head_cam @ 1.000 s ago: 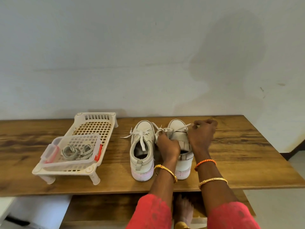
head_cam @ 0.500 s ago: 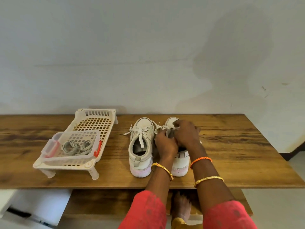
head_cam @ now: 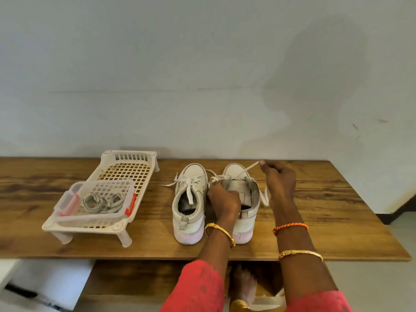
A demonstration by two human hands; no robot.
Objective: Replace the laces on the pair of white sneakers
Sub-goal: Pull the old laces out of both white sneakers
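Note:
Two white sneakers stand side by side on the wooden table (head_cam: 326,212), heels toward me. The left sneaker (head_cam: 190,199) is still laced, its bow loose. On the right sneaker (head_cam: 242,199) my left hand (head_cam: 222,199) grips the inner collar beside the tongue. My right hand (head_cam: 279,181) pinches the white lace (head_cam: 246,169) and holds it stretched out to the right, above the shoe's toe. Another lace end (head_cam: 265,197) hangs over the shoe's right side.
A white slotted plastic tray (head_cam: 128,170) on short legs stands on the left of the table. In its near end sits a clear container (head_cam: 74,199) with red clips, holding coiled grey laces (head_cam: 101,201). A pale wall rises just behind the table.
My right hand has gone from the middle of the right sneaker out to the right, drawing a lace end with it. The left hand stays on the shoe's collar.

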